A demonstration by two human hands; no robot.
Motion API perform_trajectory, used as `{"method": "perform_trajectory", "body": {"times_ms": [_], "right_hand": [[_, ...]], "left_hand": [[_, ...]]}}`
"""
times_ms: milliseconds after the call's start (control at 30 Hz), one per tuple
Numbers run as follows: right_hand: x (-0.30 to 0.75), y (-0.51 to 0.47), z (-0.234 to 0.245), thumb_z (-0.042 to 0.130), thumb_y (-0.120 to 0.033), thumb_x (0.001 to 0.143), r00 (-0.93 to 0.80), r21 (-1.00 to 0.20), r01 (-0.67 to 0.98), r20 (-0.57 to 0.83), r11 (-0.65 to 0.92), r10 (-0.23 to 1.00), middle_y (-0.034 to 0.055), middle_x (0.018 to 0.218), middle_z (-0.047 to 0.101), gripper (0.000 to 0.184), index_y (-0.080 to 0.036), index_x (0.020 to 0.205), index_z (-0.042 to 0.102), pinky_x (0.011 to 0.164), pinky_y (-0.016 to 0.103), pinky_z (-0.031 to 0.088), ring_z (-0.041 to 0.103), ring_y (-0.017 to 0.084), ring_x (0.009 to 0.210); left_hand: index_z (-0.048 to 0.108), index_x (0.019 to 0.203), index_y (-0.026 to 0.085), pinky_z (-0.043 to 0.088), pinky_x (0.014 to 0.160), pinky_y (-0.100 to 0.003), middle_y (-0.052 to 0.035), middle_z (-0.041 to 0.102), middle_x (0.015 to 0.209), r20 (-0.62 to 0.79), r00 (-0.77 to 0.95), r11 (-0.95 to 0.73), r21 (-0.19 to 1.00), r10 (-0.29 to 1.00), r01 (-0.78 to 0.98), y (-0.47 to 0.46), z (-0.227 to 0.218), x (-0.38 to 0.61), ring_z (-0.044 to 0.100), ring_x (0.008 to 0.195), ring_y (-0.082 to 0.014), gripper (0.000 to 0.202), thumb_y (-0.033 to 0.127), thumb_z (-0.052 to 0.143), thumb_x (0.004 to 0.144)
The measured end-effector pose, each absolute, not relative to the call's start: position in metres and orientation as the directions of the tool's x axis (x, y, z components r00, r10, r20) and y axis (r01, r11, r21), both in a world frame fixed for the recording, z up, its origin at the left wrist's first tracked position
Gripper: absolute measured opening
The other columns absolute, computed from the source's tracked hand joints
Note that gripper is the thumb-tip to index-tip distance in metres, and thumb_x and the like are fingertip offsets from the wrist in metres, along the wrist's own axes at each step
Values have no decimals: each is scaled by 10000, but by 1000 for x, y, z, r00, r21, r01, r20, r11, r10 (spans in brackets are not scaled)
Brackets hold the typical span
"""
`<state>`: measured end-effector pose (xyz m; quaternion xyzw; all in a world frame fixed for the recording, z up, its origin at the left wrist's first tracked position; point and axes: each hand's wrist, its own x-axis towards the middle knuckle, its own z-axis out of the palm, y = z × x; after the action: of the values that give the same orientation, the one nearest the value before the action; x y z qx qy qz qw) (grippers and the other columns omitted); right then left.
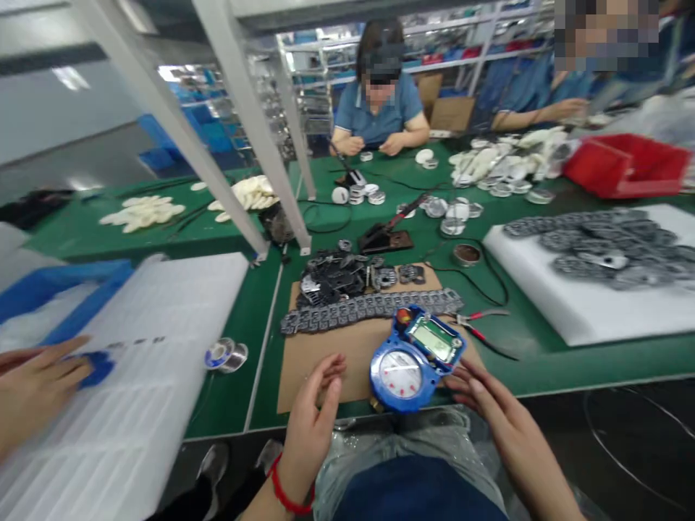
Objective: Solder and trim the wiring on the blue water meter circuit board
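A blue water meter (413, 359) with a round white dial and a small green screen lies on a brown cardboard mat (326, 354) at the table's front edge. My left hand (315, 416), with a red band at the wrist, hovers just left of the meter, fingers loosely apart and holding nothing. My right hand (491, 409) lies to the meter's right. Its stretched fingertips touch the blue casing without gripping it.
A row of grey parts (374, 307) and a black parts pile (331, 278) lie behind the meter. Red-handled pliers (481, 329), a solder spool (225, 356), a soldering iron stand (386, 237), white foam (591, 289), a white tray (141, 376). Another person's hand (35, 391) at left; co-workers sit opposite.
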<state>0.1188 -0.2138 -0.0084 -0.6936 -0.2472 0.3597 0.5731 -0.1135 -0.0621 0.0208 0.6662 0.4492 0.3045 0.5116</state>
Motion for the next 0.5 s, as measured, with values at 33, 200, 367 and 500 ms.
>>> {"method": "perform_trajectory", "body": {"times_ms": [33,200,367,500], "right_hand": [[116,-211,-7,519,-506,892,626,-965,-111,-252,-236,737,91,1220,635,480,-235,1288,538,912,413,526,622,271,1081],[105,-203,5,465,-518,920,601,-963,-193,-266,-186,754,88,1312,572,505,-214,1321,497,990,430,472,566,261,1164],[102,-204,5,471,-524,919,620,-968,-202,-245,-150,745,101,1340,547,532,-207,1347,488,974,427,488,587,262,1139],[104,-197,4,499,-540,897,622,-970,-198,-236,-141,746,117,1382,503,608,-184,1387,446,971,434,490,576,272,1154]], "left_hand": [[512,1258,201,410,1042,-392,-98,561,1306,-66,467,-67,962,882,263,-61,19,-102,550,1175,-230,401,409,453,920],[385,1389,230,321,1120,-368,-68,397,1476,-139,612,59,987,779,149,-59,14,-60,388,1342,-219,504,461,369,942],[325,1428,228,286,1144,-368,-61,321,1521,-176,659,137,984,731,111,-64,12,-48,301,1392,-228,560,487,370,933],[332,1426,230,279,1145,-392,-66,318,1522,-189,627,166,981,756,96,-77,11,-48,306,1388,-238,555,486,362,935]]}}
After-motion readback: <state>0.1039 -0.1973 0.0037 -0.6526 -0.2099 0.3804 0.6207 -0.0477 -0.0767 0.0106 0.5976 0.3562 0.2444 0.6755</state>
